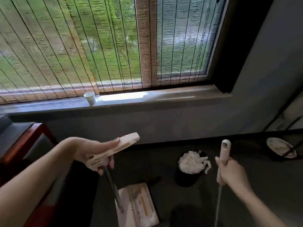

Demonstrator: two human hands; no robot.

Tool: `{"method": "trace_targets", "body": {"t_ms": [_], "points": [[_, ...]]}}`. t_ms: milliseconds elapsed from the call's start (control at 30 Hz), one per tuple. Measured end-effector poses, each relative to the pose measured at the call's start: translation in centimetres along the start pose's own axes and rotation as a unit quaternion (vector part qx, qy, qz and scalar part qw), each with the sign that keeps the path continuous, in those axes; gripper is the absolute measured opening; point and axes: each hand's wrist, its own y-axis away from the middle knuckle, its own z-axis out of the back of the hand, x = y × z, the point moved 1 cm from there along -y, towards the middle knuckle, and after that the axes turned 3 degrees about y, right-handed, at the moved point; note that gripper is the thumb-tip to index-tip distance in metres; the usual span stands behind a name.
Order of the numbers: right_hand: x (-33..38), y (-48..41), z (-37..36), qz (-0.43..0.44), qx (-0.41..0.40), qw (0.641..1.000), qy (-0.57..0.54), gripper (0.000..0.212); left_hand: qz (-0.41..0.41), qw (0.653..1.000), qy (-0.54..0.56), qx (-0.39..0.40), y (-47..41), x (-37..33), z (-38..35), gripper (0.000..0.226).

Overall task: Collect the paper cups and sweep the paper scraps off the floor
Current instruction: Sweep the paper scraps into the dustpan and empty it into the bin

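A white paper cup stands upright on the window sill, left of centre. My left hand grips the beige handle of a long-handled dustpan, whose pan rests on the dark floor below. My right hand holds the pale grip of a broom handle; the thin pole runs down out of view. Between my hands stands a black bin heaped with white paper scraps.
A bamboo blind covers the window. A red-framed piece of furniture stands at the left. A round dish-like object lies at the right on the dark floor. A grey wall rises at the right.
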Motion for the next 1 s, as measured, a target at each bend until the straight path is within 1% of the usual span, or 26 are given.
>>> {"method": "trace_targets", "body": {"t_ms": [33, 67, 133, 167, 200, 233, 267, 333, 400, 433, 500, 567, 667, 733, 800, 867, 900, 933, 967, 1000], "points": [[0.3, -0.1, -0.7, 0.014, 0.001, 1.0, 0.024, 0.043, -0.007, 0.998, -0.06, 0.016, -0.6, -0.9, 0.9, 0.05], [0.5, -0.3, -1.3, 0.043, -0.003, 0.997, 0.056, 0.041, -0.026, 0.994, -0.11, 0.004, -1.3, -1.9, 1.7, 0.039], [1.2, -0.3, -1.9, 0.109, -0.018, 0.988, 0.112, 0.029, -0.081, 0.98, -0.174, -0.044, -3.4, -3.5, 2.5, 0.022], [1.7, -0.4, -2.1, 0.121, -0.026, 0.987, 0.1, 0.029, -0.109, 0.964, -0.234, -0.064, -4.6, -4.2, 2.8, 0.017], [2.1, -0.7, -2.4, 0.139, -0.026, 0.987, 0.074, 0.031, -0.131, 0.935, -0.314, -0.096, -5.6, -4.9, 3.1, 0.017], [2.8, -1.1, -2.7, 0.155, -0.015, 0.986, 0.054, 0.03, -0.147, 0.897, -0.395, -0.138, -6.8, -5.4, 3.5, 0.018], [3.6, -1.5, -3.1, 0.177, 0.005, 0.983, 0.043, 0.026, -0.164, 0.862, -0.449, -0.167, -7.7, -5.9, 3.9, 0.021], [5.1, -3.1, -4.0, 0.207, 0.056, 0.976, 0.03, 0.018, -0.21, 0.823, -0.49, -0.198, -9.4, -6.9, 4.7, 0.022], [7.1, -4.7, -4.6, 0.225, 0.08, 0.969, 0.069, 0.005, -0.228, 0.796, -0.517, -0.217, -10.8, -7.9, 5.7, 0.02], [8.4, -5.5, -4.9, 0.244, 0.08, 0.963, 0.085, 0.007, -0.227, 0.786, -0.531, -0.22, -11.8, -8.3, 6.4, 0.023], [11.2, -7.3, -5.4, 0.284, 0.083, 0.953, 0.07, 0.011, -0.221, 0.773, -0.553, -0.217, -13.5, -9.0, 8.0, 0.028], [13.6, -9.6, -6.2, 0.307, 0.098, 0.945, 0.064, 0.014, -0.231, 0.767, -0.56, -0.214, -15.2, -9.6, 9.6, 0.028], [16.4, -13.7, -7.8, 0.276, 0.109, 0.953, 0.062, 0.02, -0.235, 0.752, -0.577, -0.215, -18.6, -10.7, 11.7, 0.029], [18.0, -16.5, -9.3, 0.245, 0.122, 0.96, 0.058, 0.026, -0.257, 0.772, -0.543, -0.206, -21.4, -11.3, 13.3, 0.029], [19.4, -19.4, -11.2, 0.23, 0.138, 0.962, 0.047, 0.026, -0.28, 0.794, -0.507, -0.185, -24.2, -12.1, 15.1, 0.024], [21.1, -22.1, -13.1, 0.217, 0.147, 0.965, 0.027, 0.023, -0.296, 0.799, -0.495, -0.168, -27.2, -12.8, 16.9, 0.023], [22.0, -23.4, -14.1, 0.216, 0.143, 0.966, 0.013, 0.021, -0.283, 0.808, -0.494, -0.156, -28.4, -13.3, 17.5, 0.023], [22.8, -24.8, -15.1, 0.218, 0.134, 0.967, 0.008, 0.017, -0.272, 0.807, -0.502, -0.147, -29.6, -13.7, 18.2, 0.023], [23.7, -26.2, -16.0, 0.22, 0.127, 0.967, 0.016, 0.017, -0.27, 0.82, -0.484, -0.143, -31.1, -14.0, 19.0, 0.022], [24.8, -27.6, -17.0, 0.223, 0.128, 0.966, 0.042, 0.02, -0.296, 0.82, -0.474, -0.124, -32.9, -14.4, 19.7, 0.023]]}}
